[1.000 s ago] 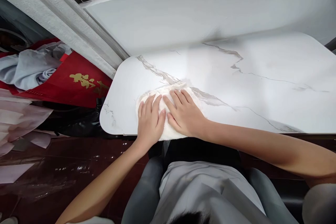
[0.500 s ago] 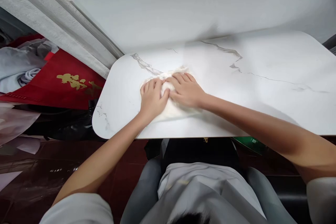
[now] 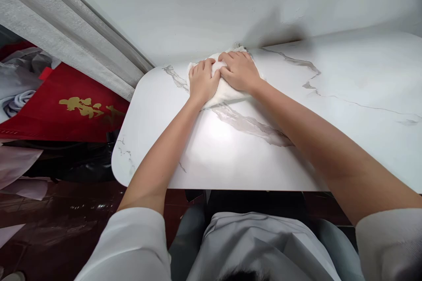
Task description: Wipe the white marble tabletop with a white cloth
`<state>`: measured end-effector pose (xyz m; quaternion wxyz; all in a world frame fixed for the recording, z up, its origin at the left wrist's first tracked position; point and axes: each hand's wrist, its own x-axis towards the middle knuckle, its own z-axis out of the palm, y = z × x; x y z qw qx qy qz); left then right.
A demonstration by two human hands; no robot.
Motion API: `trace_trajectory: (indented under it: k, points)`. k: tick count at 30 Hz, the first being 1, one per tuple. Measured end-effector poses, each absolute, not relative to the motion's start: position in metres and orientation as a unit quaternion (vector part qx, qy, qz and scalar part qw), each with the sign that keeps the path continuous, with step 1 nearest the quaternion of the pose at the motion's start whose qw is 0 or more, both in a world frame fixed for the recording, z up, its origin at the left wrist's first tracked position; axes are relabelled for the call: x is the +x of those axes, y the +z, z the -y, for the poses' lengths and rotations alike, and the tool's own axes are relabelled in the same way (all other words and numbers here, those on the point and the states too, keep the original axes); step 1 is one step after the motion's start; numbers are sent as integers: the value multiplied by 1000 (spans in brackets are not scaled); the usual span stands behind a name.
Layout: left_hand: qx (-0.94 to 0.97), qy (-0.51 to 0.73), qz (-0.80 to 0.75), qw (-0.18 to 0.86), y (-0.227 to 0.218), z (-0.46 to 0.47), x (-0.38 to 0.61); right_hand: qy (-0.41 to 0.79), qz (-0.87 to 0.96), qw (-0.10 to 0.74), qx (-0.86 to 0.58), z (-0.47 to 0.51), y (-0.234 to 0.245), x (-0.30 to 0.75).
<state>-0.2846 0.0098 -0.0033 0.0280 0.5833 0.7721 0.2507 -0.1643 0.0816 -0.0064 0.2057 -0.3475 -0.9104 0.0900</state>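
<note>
Past the red bag [image 3: 66, 112] at left, the left hand [image 3: 201, 80] lies flat, fingers spread, on a white cloth [image 3: 227, 93] at the table's [image 3: 231, 162] far edge. The right hand [image 3: 242, 72] presses flat beside it. Pushed farther, the cloth could jam against the wall [image 3: 198, 9] and bunch.

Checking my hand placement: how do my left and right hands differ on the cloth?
The left hand presses the left of the cloth, fingers pointing at the wall; the right hand covers its right part, fingers angled leftward. The right hand sits nearer the wall than the left hand. Both lie flat, palms down, touching.
</note>
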Motion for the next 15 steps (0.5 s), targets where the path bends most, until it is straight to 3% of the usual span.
trace_trajectory:
  k: [15]
  points:
    - [589,279,-758,30,-9,-69,-298,39,895,239,-375,-128,-2,-175]
